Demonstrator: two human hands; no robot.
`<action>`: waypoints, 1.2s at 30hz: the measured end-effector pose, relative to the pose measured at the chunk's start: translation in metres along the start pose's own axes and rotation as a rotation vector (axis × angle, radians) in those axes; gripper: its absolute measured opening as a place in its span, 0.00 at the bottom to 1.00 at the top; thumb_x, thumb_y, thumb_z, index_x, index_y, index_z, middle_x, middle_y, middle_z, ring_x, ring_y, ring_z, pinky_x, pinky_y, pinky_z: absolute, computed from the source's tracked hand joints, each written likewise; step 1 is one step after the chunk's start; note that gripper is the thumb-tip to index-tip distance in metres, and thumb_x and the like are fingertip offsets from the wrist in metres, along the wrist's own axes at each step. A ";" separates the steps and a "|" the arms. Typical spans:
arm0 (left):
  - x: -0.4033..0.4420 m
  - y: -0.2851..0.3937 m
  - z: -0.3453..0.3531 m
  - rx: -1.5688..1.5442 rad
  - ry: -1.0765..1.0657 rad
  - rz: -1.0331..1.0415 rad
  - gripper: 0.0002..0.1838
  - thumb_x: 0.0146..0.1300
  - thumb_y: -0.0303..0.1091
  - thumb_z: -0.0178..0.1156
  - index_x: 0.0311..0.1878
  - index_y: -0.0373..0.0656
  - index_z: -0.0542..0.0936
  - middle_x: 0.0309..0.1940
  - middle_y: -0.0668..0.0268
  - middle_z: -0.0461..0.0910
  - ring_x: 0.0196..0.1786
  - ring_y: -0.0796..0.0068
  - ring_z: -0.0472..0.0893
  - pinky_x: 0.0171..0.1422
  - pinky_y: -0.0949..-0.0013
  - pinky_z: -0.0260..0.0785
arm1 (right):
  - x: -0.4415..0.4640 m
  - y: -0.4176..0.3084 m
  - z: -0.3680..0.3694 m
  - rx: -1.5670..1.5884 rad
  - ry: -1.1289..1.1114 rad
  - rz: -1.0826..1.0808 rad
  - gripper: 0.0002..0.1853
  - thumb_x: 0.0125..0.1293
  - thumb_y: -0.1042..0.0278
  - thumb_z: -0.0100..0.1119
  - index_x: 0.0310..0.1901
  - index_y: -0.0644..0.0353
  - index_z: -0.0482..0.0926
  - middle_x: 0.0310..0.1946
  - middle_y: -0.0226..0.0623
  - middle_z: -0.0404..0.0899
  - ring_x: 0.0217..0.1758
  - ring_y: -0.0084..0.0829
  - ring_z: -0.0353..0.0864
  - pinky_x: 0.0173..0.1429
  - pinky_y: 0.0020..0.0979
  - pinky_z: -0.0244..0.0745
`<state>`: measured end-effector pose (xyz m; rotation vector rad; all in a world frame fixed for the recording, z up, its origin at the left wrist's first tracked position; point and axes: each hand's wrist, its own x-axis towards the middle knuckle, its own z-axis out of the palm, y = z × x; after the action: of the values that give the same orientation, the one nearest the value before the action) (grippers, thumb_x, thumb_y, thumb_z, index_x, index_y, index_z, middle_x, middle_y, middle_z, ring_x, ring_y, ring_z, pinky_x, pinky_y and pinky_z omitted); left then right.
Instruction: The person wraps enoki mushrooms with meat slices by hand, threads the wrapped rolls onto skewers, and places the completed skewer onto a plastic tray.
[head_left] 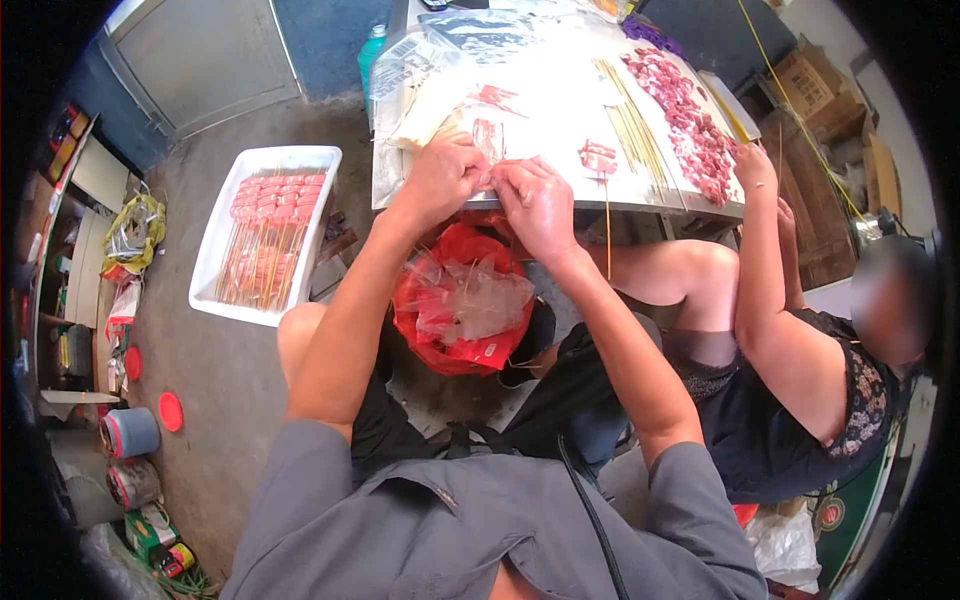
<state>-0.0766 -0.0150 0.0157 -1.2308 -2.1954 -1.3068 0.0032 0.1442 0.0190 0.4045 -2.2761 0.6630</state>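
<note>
My left hand [442, 180] and my right hand [537, 205] meet at the table's near edge, fingers pinched together. What sits between the fingertips is too small to make out. Just beyond them lies a thin slice of red and white meat [489, 140], with more meat slices [496, 98] behind it. Beside my left hand is a pale block-like bundle [428, 115], partly under clear plastic. Right of my right hand, a skewer of meat [598, 158] rests with its stick over the table edge. Below my hands stands a red bag [410, 310] holding clear plastic scraps.
Bare bamboo skewers [636, 130] and a long heap of cut meat [682, 125] lie on the white table [560, 60]. A white tub [218, 235] of meat skewers stands at left. A co-worker's hand [755, 168] is at the table's right edge. A red lid [171, 411] lies on the floor.
</note>
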 end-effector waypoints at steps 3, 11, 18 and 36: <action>-0.011 0.012 -0.002 -0.017 -0.012 -0.031 0.06 0.53 0.27 0.61 0.25 0.35 0.79 0.27 0.55 0.75 0.34 0.54 0.77 0.39 0.57 0.68 | -0.009 -0.005 -0.003 0.009 0.020 -0.039 0.03 0.58 0.74 0.64 0.34 0.61 0.84 0.34 0.39 0.84 0.39 0.43 0.82 0.44 0.39 0.78; -0.013 0.015 -0.003 -0.025 0.002 -0.027 0.05 0.55 0.26 0.60 0.26 0.35 0.79 0.27 0.54 0.75 0.34 0.54 0.76 0.38 0.57 0.68 | -0.018 -0.009 -0.005 -0.028 0.036 -0.139 0.08 0.54 0.73 0.67 0.37 0.60 0.83 0.39 0.35 0.84 0.43 0.40 0.82 0.47 0.39 0.77; -0.015 0.015 -0.004 -0.056 -0.021 -0.033 0.05 0.55 0.26 0.60 0.26 0.35 0.79 0.26 0.55 0.75 0.34 0.54 0.76 0.39 0.57 0.68 | -0.021 -0.006 -0.003 -0.100 0.034 -0.212 0.09 0.55 0.73 0.66 0.39 0.60 0.83 0.40 0.34 0.83 0.43 0.37 0.81 0.49 0.37 0.76; -0.011 0.015 -0.009 -0.067 -0.043 -0.006 0.05 0.56 0.28 0.62 0.33 0.36 0.82 0.27 0.54 0.78 0.33 0.57 0.79 0.39 0.59 0.70 | 0.003 0.001 -0.007 0.082 -0.108 0.111 0.03 0.59 0.73 0.63 0.35 0.61 0.83 0.34 0.42 0.82 0.41 0.47 0.81 0.46 0.44 0.76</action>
<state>-0.0594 -0.0245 0.0223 -1.2895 -2.2025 -1.3784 0.0052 0.1487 0.0252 0.3625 -2.3930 0.8101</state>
